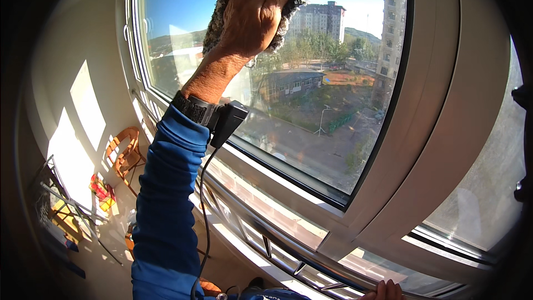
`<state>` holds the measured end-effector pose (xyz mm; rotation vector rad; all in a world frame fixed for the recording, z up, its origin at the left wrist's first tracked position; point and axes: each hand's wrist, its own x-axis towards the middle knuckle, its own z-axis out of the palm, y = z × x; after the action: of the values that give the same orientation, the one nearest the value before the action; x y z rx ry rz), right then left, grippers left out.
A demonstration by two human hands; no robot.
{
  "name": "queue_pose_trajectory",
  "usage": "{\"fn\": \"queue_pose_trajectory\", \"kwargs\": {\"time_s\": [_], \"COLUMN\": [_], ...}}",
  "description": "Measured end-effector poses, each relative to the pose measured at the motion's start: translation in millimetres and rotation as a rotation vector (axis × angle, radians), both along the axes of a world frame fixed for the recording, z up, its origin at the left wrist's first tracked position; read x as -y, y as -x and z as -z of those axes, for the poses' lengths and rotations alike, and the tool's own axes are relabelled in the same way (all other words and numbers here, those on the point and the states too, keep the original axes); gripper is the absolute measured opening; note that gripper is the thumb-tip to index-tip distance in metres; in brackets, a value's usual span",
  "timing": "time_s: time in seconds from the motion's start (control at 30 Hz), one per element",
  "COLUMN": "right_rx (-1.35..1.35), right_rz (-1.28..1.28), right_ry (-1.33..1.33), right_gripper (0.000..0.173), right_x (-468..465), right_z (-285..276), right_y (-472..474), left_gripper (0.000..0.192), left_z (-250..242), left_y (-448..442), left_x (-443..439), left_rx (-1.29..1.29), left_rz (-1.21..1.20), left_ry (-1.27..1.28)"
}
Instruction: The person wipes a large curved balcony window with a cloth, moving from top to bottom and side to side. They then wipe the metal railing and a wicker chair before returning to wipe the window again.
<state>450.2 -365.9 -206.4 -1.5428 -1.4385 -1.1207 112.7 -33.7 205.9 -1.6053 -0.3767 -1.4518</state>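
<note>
My left hand [252, 21] is raised at the top of the view, its back towards me. It presses a shaggy grey-and-black cleaning cloth [214, 25] to the large window pane [291, 125]. A black strap [193, 110] with a black box-shaped device [230, 123] and a cable circles that wrist, above a pushed-up blue sleeve [170, 191]. At the bottom right edge, the fingers of my right hand [385, 291] curl over the polished metal railing [287, 248]; the rest of that hand is cut off by the frame.
A wide light window frame [420, 104] borders the pane, with another pane [487, 166] on the right. Down on the left are a wooden chair [127, 154], a red-and-yellow item [102, 191] and a dark metal rack [68, 198]. Buildings and trees show outside.
</note>
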Motion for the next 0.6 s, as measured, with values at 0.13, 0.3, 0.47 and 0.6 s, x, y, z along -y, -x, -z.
{"fn": "queue_pose_trajectory", "kwargs": {"time_s": [0.13,0.3,0.47,0.6], "right_rx": [-0.001,-0.026,0.016,0.012], "right_rz": [-0.004,-0.075,-0.041,-0.056], "right_ry": [0.012,-0.032,0.000,0.006], "right_gripper": [0.034,0.032,0.028,0.027], "right_x": [2,-3,3,4], "right_z": [5,10,4,-2], "right_y": [-3,-7,-5,-2], "left_gripper": [0.054,0.066,0.055,0.063], "left_z": [17,127,216,189], "left_y": [0,-44,-70,-65], "left_x": [-4,42,73,66], "left_rx": [-0.052,-0.128,-0.282,-0.289], "left_rz": [0.101,0.073,0.014,0.046], "left_ry": [0.054,0.247,0.426,0.487]}}
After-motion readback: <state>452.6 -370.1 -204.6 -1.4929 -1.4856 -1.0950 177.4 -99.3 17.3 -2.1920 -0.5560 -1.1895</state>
